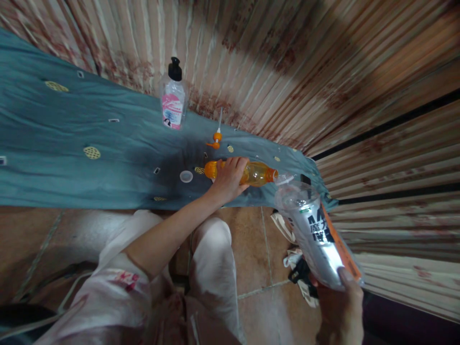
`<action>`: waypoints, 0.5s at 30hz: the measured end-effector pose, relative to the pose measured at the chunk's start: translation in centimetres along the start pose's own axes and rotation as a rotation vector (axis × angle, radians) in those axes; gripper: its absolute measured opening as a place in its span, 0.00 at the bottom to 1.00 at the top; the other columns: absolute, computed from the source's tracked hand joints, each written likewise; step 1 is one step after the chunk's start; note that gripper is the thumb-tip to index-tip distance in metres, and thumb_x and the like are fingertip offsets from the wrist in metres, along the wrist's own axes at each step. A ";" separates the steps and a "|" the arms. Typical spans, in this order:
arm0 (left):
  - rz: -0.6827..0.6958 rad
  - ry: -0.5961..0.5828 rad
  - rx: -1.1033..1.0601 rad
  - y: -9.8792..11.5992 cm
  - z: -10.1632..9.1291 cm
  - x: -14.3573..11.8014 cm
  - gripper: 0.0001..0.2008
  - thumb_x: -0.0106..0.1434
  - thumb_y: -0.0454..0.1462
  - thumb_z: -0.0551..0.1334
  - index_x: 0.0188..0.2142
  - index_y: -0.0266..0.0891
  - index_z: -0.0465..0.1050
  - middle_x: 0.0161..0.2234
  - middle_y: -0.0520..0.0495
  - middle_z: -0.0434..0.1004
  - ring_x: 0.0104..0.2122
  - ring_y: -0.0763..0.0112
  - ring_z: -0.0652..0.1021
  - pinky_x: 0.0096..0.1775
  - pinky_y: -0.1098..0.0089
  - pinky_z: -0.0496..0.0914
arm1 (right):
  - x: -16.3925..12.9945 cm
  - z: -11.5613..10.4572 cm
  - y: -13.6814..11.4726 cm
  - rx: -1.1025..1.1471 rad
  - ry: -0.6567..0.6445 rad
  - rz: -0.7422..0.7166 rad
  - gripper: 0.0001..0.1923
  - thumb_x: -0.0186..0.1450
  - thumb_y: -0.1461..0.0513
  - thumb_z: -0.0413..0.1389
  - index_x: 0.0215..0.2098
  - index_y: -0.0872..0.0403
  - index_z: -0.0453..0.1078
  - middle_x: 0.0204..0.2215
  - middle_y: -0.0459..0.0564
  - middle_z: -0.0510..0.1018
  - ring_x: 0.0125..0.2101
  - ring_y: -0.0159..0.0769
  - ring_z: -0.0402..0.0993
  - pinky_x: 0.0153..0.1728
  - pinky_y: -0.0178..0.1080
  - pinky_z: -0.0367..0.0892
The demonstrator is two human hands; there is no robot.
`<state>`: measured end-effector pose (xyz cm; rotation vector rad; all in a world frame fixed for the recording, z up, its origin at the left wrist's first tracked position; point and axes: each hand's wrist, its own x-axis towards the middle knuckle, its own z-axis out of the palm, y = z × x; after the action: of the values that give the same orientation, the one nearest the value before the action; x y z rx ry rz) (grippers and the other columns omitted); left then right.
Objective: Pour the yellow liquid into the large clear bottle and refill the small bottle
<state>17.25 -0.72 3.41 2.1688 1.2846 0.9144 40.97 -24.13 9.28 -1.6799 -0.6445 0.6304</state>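
My left hand grips an orange translucent bottle lying on its side on the blue-green cloth, its open neck pointing right. My right hand, at the lower right, holds a silver bottle with black lettering, tilted so its clear open top meets the orange bottle's neck. A small whitish piece sits where the two mouths meet; I cannot tell what it is.
An orange pump head with a white tube and a small white cap lie on the cloth. A clear pump bottle with a pink label stands further back. A pleated curtain hangs behind. A bag lies on the tiled floor.
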 end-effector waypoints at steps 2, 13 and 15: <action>0.003 0.002 -0.001 0.0 0.0 0.0 0.33 0.58 0.37 0.72 0.60 0.37 0.63 0.59 0.34 0.73 0.59 0.45 0.72 0.59 0.46 0.63 | -0.1 0.1 -0.1 0.009 -0.011 0.003 0.29 0.57 0.49 0.62 0.53 0.53 0.75 0.43 0.55 0.78 0.35 0.43 0.73 0.22 0.36 0.59; 0.012 0.015 -0.014 -0.2 0.1 -0.1 0.31 0.59 0.36 0.71 0.59 0.38 0.63 0.59 0.34 0.73 0.59 0.44 0.72 0.58 0.46 0.63 | 0.0 0.0 0.0 0.073 -0.009 0.031 0.29 0.56 0.51 0.63 0.53 0.53 0.75 0.43 0.54 0.77 0.35 0.42 0.73 0.22 0.35 0.61; 0.019 0.018 -0.023 -0.2 0.2 0.0 0.31 0.59 0.36 0.71 0.59 0.38 0.63 0.59 0.34 0.73 0.59 0.44 0.72 0.58 0.46 0.63 | -0.1 0.2 -0.1 0.070 -0.012 0.030 0.29 0.56 0.50 0.63 0.54 0.53 0.75 0.43 0.54 0.77 0.34 0.42 0.73 0.22 0.35 0.61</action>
<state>17.24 -0.66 3.13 2.1632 1.2583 0.9541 40.79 -24.04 9.37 -1.6242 -0.6005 0.6773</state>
